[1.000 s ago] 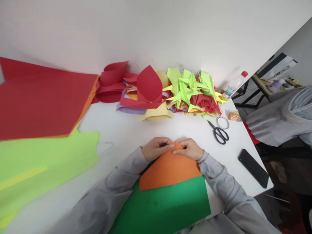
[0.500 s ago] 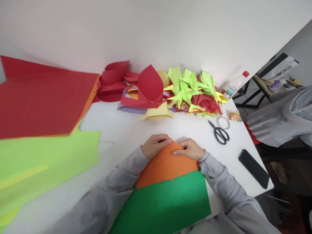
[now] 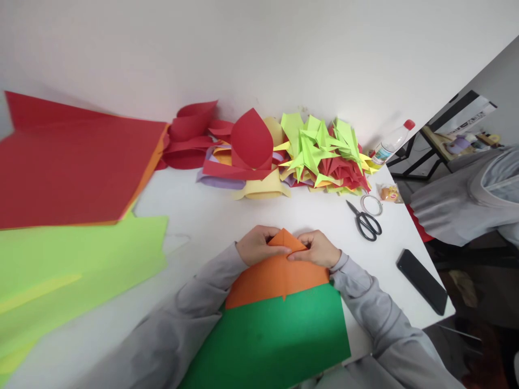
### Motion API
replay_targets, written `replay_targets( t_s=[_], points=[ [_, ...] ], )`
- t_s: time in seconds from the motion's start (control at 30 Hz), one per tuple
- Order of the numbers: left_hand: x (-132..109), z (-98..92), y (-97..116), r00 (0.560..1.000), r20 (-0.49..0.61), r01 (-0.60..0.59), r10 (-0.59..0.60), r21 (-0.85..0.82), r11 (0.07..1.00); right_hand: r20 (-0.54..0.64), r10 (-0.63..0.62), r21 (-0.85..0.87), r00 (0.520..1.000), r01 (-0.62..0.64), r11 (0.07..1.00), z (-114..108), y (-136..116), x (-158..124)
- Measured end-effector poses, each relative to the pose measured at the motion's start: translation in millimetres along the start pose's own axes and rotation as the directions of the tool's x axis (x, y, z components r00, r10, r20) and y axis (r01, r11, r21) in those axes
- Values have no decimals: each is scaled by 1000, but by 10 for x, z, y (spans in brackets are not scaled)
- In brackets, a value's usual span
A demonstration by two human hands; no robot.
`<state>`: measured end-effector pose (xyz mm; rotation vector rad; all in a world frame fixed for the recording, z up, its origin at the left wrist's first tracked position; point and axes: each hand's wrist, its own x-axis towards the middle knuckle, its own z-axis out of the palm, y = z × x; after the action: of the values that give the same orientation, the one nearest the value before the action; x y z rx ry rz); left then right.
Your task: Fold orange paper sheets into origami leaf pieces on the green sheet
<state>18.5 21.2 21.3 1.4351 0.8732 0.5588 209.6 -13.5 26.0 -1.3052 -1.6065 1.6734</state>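
Note:
An orange sheet of paper [image 3: 267, 281], creased down its middle and peaked at the far end, lies partly over a green sheet [image 3: 271, 340]. My left hand [image 3: 259, 246] grips its left slope near the peak, thumb on top. From the other side, my right hand [image 3: 316, 249] pinches the right slope, and the two thumbs nearly meet at the centre crease. Both hands are closed on the paper, with the fingers partly hidden behind it. A small notch shows on the orange sheet's near edge, above the green.
Red sheets [image 3: 81, 167] and lime green sheets [image 3: 101, 259] lie at left. Folded red paper shapes [image 3: 251, 140] and lime paper pieces [image 3: 310, 154] line the wall. Scissors [image 3: 365, 221], a tape roll [image 3: 371, 205], a bottle [image 3: 391, 143] and a black phone [image 3: 421, 281] are on the right.
My left hand has slid slightly down from the tip of the orange sheet, so its peak now shows between the hands. The thumbs have come closer together at the crease.

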Motion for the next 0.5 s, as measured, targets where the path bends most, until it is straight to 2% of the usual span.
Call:
replay_targets(
  t_s=[0.13, 0.37, 0.5],
  points=[
    [-3, -15, -7, 1000, -13, 25, -25, -24, 999, 2, 6, -3, 1000, -6, 1000, -5, -4, 16],
    [-35, -150, -39, 986, -157, 46, -64, -117, 992, 123, 104, 81, 987, -114, 990, -189, 0, -61],
    [-37, -184, -57, 983, -175, 36, -59, -129, 991, 121, 88, 103, 989, -100, 990, -271, 37, -125]
  ],
)
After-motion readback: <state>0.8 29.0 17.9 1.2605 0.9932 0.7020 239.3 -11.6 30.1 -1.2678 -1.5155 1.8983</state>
